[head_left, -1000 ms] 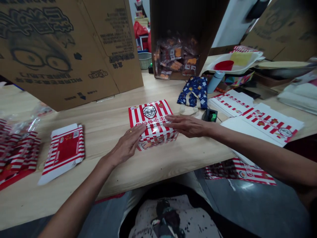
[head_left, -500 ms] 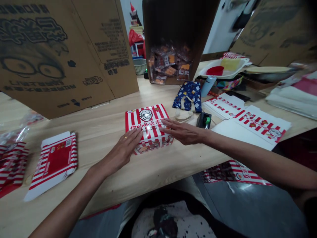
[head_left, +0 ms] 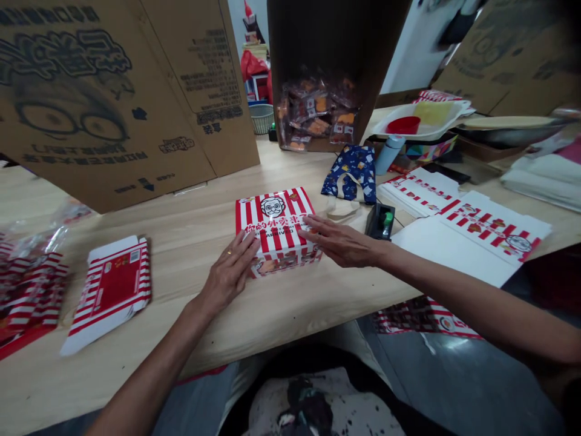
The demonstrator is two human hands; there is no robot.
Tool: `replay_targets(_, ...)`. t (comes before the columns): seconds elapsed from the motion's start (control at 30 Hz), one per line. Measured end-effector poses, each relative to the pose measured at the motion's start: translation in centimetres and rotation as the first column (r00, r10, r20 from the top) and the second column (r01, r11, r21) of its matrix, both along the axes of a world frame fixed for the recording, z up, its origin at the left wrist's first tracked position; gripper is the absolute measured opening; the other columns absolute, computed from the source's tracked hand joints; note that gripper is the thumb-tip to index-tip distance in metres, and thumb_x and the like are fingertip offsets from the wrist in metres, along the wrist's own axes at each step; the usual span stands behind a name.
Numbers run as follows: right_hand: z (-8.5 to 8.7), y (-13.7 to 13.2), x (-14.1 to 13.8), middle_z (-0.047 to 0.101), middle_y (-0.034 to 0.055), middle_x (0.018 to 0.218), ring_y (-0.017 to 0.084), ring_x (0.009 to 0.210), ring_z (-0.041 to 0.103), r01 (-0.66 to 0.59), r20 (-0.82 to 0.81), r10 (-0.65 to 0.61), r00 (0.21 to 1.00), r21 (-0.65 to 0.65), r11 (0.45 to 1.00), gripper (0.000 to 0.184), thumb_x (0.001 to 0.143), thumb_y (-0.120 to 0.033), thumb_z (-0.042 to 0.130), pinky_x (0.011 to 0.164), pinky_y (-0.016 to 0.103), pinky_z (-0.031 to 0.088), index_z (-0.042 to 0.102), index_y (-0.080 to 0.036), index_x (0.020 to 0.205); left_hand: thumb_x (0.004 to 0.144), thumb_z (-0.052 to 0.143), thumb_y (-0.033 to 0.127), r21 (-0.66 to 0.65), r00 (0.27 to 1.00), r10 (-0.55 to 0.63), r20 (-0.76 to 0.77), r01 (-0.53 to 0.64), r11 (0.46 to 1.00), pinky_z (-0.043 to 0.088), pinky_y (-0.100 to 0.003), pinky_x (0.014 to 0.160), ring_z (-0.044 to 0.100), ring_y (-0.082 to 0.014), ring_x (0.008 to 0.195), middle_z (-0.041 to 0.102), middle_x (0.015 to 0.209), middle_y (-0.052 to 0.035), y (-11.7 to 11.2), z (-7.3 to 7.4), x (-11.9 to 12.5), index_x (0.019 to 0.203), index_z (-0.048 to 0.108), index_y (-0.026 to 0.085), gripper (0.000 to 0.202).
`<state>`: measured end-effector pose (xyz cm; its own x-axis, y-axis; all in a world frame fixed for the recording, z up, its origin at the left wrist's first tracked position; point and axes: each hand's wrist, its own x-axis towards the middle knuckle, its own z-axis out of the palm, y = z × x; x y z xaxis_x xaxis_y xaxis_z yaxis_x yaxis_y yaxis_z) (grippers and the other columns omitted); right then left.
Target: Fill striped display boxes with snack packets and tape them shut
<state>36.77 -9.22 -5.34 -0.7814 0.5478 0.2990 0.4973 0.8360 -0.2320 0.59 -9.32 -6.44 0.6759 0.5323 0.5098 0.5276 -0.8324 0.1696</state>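
A red-and-white striped cardboard box (head_left: pixel 276 233) with a printed face and lettering stands closed on the wooden table. My left hand (head_left: pixel 230 263) rests at its left front edge, fingers stretched out and a ring on one finger. On the opposite side, my right hand (head_left: pixel 342 241) lies with straight fingers over the right edge of the lid. Neither hand grips the box; both lie against it. To the left is a flattened striped carton (head_left: pixel 113 284). A tape dispenser (head_left: pixel 380 221) with a green part sits just beyond my right hand.
A large brown carton (head_left: pixel 181 97) stands at the back left. Behind the box, an open carton (head_left: pixel 336 48) holds several wrapped snack packs (head_left: pixel 318 112). A blue patterned bag (head_left: pixel 349 172), a bottle (head_left: pixel 389 154) and striped box blanks (head_left: pixel 490 227) lie to the right. Striped packs (head_left: pixel 36 297) lie far left.
The view has shifted slightly, so everything sits a little further right. My left fingers have slid toward the box's left edge, baring more lettering. My right hand stays at the right edge.
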Motion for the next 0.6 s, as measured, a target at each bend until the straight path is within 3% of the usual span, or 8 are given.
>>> replay_targets(0.1, -0.3, 0.3, 0.2, 0.016, 0.0158, 0.168, 0.032, 0.156, 0.015, 0.000, -0.002, 0.000, 1.000, 0.022, 1.000, 0.075, 0.092, -0.003, 0.046, 0.122, 0.064, 0.029, 0.025, -0.022, 0.162, 0.102, 0.045, 0.017, -0.116, 0.997, -0.007, 0.073, 0.015, 0.993, 0.039, -0.057, 0.121, 0.028, -0.0278, 0.153, 0.037, 0.163, -0.0060, 0.0, 0.0, 0.1, 0.159, 0.029, 0.035, 0.061)
replay_targets(0.2, -0.4, 0.9, 0.7, 0.024, 0.0125, 0.167, 0.030, 0.154, 0.024, -0.025, -0.022, 0.025, 0.999, 0.008, 1.000, 0.066, 0.098, -0.007, 0.044, 0.121, 0.062, 0.033, 0.030, -0.027, 0.160, 0.102, 0.049, 0.024, -0.305, 0.967, 0.026, 0.252, 0.054, 0.951, 0.047, -0.051, 0.116, 0.042, -0.0257, 0.147, 0.044, 0.158, -0.0081, 0.2, 0.9, -0.2, 0.154, 0.040, 0.033, 0.053)
replay_targets(0.27, -0.3, 1.1, 1.0, 0.025, 0.0107, 0.167, 0.029, 0.153, 0.027, -0.012, -0.035, 0.011, 0.999, -0.023, 1.000, 0.060, 0.102, -0.013, 0.044, 0.122, 0.062, 0.032, 0.032, -0.029, 0.159, 0.101, 0.053, 0.025, -0.351, 0.941, 0.075, 0.329, 0.048, 0.935, 0.054, -0.046, 0.110, 0.050, -0.0248, 0.141, 0.049, 0.155, -0.0109, 0.3, 1.5, -0.5, 0.147, 0.050, 0.028, 0.046)
replay_targets(0.4, -0.2, 1.0, 0.9, 0.023, 0.0088, 0.168, 0.029, 0.153, 0.026, 0.010, -0.047, -0.013, 0.999, -0.050, 0.999, 0.058, 0.103, -0.015, 0.044, 0.123, 0.062, 0.031, 0.034, -0.030, 0.158, 0.098, 0.058, 0.018, -0.168, 0.968, 0.019, 0.250, 0.024, 0.986, 0.055, -0.042, 0.109, 0.062, -0.0213, 0.128, 0.062, 0.141, -0.0108, 0.1, 1.7, -0.7, 0.130, 0.064, 0.024, 0.034)
replay_targets(0.5, -0.1, 1.0, 0.8, 0.025, 0.0074, 0.167, 0.029, 0.153, 0.028, 0.011, -0.040, -0.013, 0.999, -0.048, 0.999, 0.059, 0.102, -0.014, 0.044, 0.121, 0.062, 0.034, 0.035, -0.032, 0.158, 0.098, 0.055, 0.012, -0.062, 0.983, -0.050, 0.179, 0.062, 0.996, 0.054, -0.041, 0.111, 0.060, -0.0188, 0.130, 0.064, 0.140, -0.0081, 0.2, 1.5, -0.3, 0.141, 0.056, 0.026, 0.045)
replay_targets(0.6, 0.3, 1.3, 0.9, 0.028, 0.0079, 0.166, 0.029, 0.151, 0.031, 0.006, -0.010, -0.007, 1.000, -0.037, 0.999, 0.063, 0.100, -0.012, 0.045, 0.121, 0.061, 0.036, 0.032, -0.030, 0.159, 0.097, 0.050, 0.007, -0.089, 0.990, -0.101, 0.100, 0.110, 0.990, 0.052, -0.042, 0.113, 0.054, -0.0182, 0.138, 0.056, 0.148, -0.0083, 0.6, 1.6, -0.1, 0.151, 0.044, 0.027, 0.058)
